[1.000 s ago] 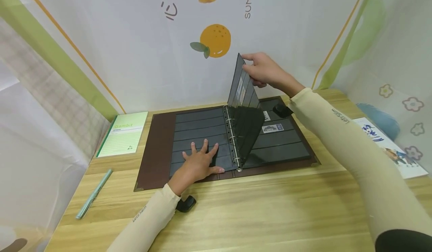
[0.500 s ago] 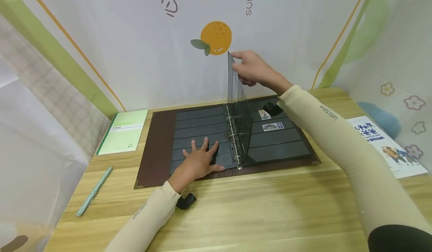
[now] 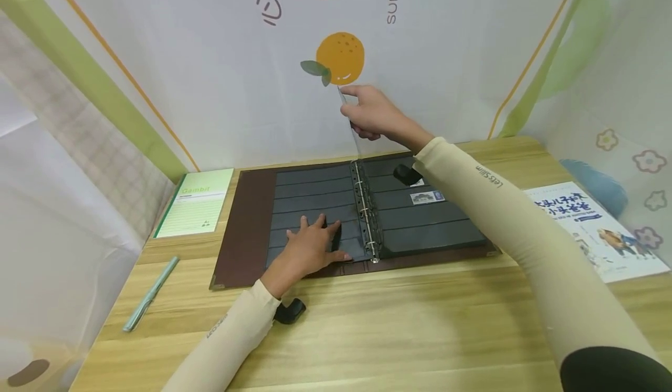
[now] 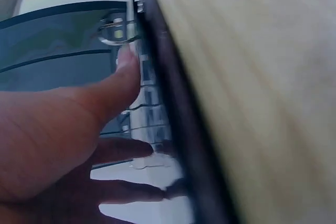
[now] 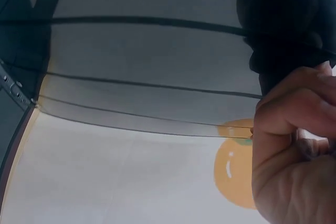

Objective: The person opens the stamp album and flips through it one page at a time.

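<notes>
A brown ring-binder stamp album point(image 3: 247, 228) lies open on the table, with dark strip-pocket pages on both sides of its metal rings point(image 3: 362, 208). My left hand point(image 3: 305, 247) rests on the left page, fingers spread. Above the rings, my right hand point(image 3: 371, 113) pinches the outer edge of a raised page, seen almost edge-on from the head. The right wrist view shows that page point(image 5: 147, 51) as a see-through sheet with dark strip lines. On the right page lies a stamp point(image 3: 427, 198); another beside it is partly hidden by the black wrist camera point(image 3: 407, 174).
A pale green notebook point(image 3: 194, 202) lies left of the album, with a light green pen point(image 3: 151, 294) in front of it. To the right is a white illustrated booklet point(image 3: 598, 231). A printed curtain point(image 3: 236, 100) hangs close behind the table point(image 3: 399, 322).
My right hand has swung the raised page leftward, from leaning right to standing nearly upright over the rings. The left hand has stayed on the left page.
</notes>
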A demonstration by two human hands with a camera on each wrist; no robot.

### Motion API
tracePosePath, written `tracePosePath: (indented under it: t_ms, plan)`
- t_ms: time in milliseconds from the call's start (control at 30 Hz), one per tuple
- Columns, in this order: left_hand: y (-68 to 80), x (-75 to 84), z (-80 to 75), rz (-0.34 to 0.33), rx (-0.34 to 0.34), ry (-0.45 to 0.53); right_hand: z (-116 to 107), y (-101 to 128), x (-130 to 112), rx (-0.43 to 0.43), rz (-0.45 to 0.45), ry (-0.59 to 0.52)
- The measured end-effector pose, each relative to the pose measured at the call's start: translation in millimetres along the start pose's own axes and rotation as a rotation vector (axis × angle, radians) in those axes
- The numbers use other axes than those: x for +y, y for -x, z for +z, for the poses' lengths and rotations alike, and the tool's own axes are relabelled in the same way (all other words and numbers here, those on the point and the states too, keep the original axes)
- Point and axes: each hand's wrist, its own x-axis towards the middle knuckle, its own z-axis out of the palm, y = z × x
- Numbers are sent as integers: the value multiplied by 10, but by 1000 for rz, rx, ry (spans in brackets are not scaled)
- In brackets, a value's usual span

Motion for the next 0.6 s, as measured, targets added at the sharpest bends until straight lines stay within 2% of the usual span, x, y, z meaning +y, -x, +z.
tracePosePath:
  t_ms: [67, 133, 233, 300, 333, 400, 500, 600]
  plan:
    - [-2, 29, -74, 52, 86, 94, 28, 5, -5, 4, 1, 1]
    - [0, 104, -208, 114, 217, 271, 43, 14, -8, 16, 2, 8]
    - [38, 285, -521, 175, 389, 579, 65, 38, -24, 48, 3, 45]
    - [66, 407, -751, 171, 452, 718, 79, 45, -46, 69, 5, 84]
    - [74, 458, -860, 154, 459, 742, 86, 45, -62, 77, 5, 104]
    - [63, 525, -1037, 128, 419, 779, 100, 37, -99, 86, 6, 140]
    - [16, 571, -1212, 103, 346, 736, 111, 11, -146, 77, 10, 162]
    - [1, 568, -1299, 93, 291, 669, 124, -4, -167, 51, 11, 174]
